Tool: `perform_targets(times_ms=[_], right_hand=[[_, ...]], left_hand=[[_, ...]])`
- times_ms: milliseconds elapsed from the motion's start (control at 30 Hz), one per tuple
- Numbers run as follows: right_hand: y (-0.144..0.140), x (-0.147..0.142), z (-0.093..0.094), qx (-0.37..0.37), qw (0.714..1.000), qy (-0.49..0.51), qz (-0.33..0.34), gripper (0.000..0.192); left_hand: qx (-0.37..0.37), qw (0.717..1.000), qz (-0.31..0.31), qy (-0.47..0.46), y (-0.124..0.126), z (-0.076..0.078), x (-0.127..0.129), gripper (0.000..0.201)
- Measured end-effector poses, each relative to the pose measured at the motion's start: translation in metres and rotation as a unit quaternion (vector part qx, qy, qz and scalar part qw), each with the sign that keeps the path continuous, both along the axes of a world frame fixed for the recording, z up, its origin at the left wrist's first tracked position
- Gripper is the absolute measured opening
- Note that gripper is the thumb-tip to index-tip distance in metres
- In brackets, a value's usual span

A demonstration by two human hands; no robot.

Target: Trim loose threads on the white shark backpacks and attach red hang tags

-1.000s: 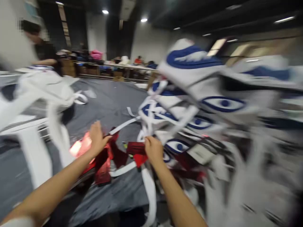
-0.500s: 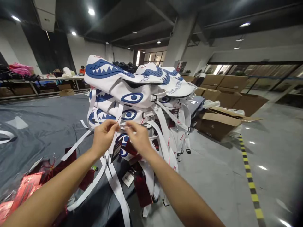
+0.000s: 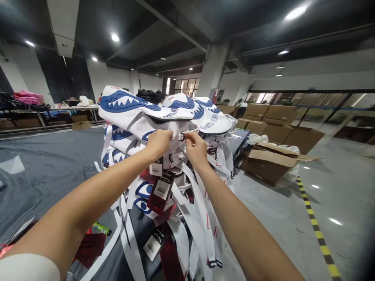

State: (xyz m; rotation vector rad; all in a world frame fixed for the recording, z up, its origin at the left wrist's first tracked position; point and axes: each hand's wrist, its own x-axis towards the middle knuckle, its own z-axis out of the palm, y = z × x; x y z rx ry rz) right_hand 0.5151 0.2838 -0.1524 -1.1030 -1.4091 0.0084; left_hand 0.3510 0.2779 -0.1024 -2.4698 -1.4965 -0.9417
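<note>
Left hand (image 3: 159, 142): raised at the top of the stack, grip pinched narrow on a thin red tag string (image 3: 176, 137) at the upper white fabric backpack with blue shark-mouth print (image 3: 131, 111).

Right hand (image 3: 195, 150): just beside the left, grip pinched on a small dark metal ring (image 3: 182, 137) at the other end of the same string; the two hands nearly touch.

Backpacks: a tall stack of the white, blue-eyed kind (image 3: 140, 193), piled at the right-hand edge of the dark grey cloth-covered surface (image 3: 52, 171); the top one lies flat, shark mouth upward. Long white webbing straps (image 3: 202, 218) hang down from the stack over that edge.

Hang tags: dark red and white card tags with barcodes (image 3: 159, 187) dangle below the hands, against the stack's front.

Small green cylindrical item (image 3: 102, 228): lies on the surface near its front edge, below the left forearm.

Brown cardboard boxes (image 3: 266, 156): on the glossy grey floor (image 3: 293, 210), well apart to the right of the stack.

Yellow-and-black floor tape (image 3: 318, 234): runs along the floor beyond the boxes.
</note>
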Motion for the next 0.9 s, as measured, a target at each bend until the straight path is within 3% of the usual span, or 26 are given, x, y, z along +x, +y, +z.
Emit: perform_targets(times_ms=[167,367,467,633,800,900], right_hand=[[0.011,0.003,0.005,-0.059,0.997,0.034,0.047,0.028],[0.001,0.007,0.009,-0.068,0.997,0.022,0.037,0.025],[-0.001,0.01,0.007,-0.072,0.996,0.033,0.038,0.034],[0.008,0.009,0.004,-0.071,0.994,0.049,0.067,0.032],[0.012,0.015,0.007,-0.079,0.993,0.052,0.071,0.016],[0.006,0.028,0.011,-0.073,0.995,0.056,0.05,0.004]], left_hand=[[-0.014,0.999,0.006,0.035,0.001,0.012,0.011,0.031],[-0.046,0.998,0.029,0.044,-0.016,0.028,0.016,0.027],[-0.047,0.998,0.034,0.038,-0.025,0.026,0.007,0.028],[-0.054,0.998,0.011,0.009,-0.019,0.018,0.011,0.024],[-0.087,0.994,-0.031,-0.064,-0.002,0.013,0.03,0.018],[-0.144,0.977,-0.099,-0.121,0.002,0.01,0.028,0.013]])
